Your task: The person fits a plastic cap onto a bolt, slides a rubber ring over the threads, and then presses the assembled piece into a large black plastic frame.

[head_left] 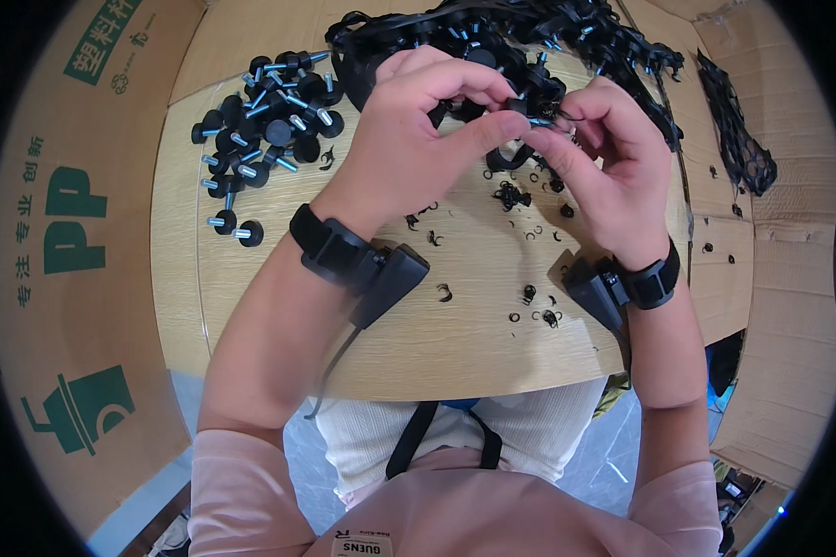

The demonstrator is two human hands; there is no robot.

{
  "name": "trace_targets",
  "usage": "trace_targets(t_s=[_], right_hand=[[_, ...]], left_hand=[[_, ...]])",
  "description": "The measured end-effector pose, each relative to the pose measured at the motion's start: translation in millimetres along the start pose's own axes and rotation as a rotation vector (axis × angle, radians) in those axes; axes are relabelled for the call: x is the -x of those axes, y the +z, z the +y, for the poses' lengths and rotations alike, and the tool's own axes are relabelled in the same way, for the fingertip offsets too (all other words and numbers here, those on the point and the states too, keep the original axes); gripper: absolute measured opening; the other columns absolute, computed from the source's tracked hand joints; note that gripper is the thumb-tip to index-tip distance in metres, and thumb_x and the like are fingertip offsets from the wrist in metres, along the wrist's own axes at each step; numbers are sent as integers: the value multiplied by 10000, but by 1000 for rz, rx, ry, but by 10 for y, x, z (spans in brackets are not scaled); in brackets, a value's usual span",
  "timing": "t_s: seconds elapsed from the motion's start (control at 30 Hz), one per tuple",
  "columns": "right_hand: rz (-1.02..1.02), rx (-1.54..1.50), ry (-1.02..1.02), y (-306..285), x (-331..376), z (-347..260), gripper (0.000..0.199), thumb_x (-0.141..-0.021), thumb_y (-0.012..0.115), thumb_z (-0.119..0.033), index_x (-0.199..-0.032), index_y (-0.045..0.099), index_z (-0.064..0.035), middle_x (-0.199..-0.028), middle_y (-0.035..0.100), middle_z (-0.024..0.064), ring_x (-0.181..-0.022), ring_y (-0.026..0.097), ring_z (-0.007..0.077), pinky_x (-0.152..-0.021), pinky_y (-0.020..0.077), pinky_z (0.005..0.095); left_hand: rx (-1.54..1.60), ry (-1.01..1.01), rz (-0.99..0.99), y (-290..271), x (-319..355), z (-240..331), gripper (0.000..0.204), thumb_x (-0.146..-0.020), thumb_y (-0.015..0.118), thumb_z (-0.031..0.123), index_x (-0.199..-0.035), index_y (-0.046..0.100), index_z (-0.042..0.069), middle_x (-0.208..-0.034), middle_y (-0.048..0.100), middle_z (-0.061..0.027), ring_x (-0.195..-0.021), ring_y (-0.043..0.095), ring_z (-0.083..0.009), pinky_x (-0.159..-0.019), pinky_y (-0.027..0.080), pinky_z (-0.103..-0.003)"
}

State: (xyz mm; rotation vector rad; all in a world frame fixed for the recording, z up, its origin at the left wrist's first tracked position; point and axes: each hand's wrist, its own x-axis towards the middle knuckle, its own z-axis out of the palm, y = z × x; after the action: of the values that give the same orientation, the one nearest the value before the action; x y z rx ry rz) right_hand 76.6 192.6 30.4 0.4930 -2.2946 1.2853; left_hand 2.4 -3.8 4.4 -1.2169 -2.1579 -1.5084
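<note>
- Head view: the left hand [427,116] and the right hand [604,158] meet over the far middle of a light wooden board [492,334], fingertips close together.
- The left hand is curled, thumb and forefinger pinched on a small black foot with a bluish screw stud [529,113]; the right hand's fingers are bent in and pinch the same little piece from the right. How exactly the piece sits between the fingers is hard to make out.
- Both wrists carry black wrist straps [334,246] with small black boxes hanging toward the near side.
- Far behind the hands lies a tangle of black plastic strips [613,37] with more studs in it.
- To the far left on the board sits a heap of loose black feet with studs [265,121].
- Small black clips and rings [529,306] are scattered on the board near and between the wrists.
- Brown cardboard [74,232] with green print stands at the left, more cardboard at the right.
</note>
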Motion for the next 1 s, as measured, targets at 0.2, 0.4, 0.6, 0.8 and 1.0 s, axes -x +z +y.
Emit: trace_targets(t_s=[0.2,0.4,0.6,0.8,1.0], right_hand=[[98,-65,-15,-16,-18,69,148,-819,727,-21,-877,590,-25,-788,540,-5,-659,472,77,-588,408,218],[147,-167,-25,114,43,38,147,-825,699,4,-914,585,-18,-852,664,57,-779,636,108,-705,513,245],[145,-159,78,83,33,25,216,-789,717,41,-937,567,-5,-893,691,76,-848,683,129,-802,564,284],[137,-238,179,106,36,33,203,-784,719,48,-915,573,-5,-869,696,72,-885,699,135,-795,565,278],[147,-33,140,126,47,-19,167,-781,725,23,-858,584,-20,-787,686,74,-817,714,145,-690,558,256]], left_hand=[[143,-54,-17,26,-8,-9,249,-807,780,117,-1018,687,22,-971,622,-36,-904,573,-137,-819,459,-264],[-24,18,-73,2,-5,6,255,-802,788,117,-1018,688,26,-952,610,-30,-885,548,-131,-823,445,-252],[25,-41,-17,54,-5,-22,258,-777,807,126,-987,689,34,-912,607,-17,-885,546,-139,-810,436,-269],[-124,1,-37,34,-18,23,258,-735,826,135,-946,695,63,-891,608,-15,-873,545,-158,-823,433,-285],[-152,6,-18,46,-15,17,271,-697,842,152,-912,705,60,-866,618,-33,-887,551,-196,-845,431,-316]])
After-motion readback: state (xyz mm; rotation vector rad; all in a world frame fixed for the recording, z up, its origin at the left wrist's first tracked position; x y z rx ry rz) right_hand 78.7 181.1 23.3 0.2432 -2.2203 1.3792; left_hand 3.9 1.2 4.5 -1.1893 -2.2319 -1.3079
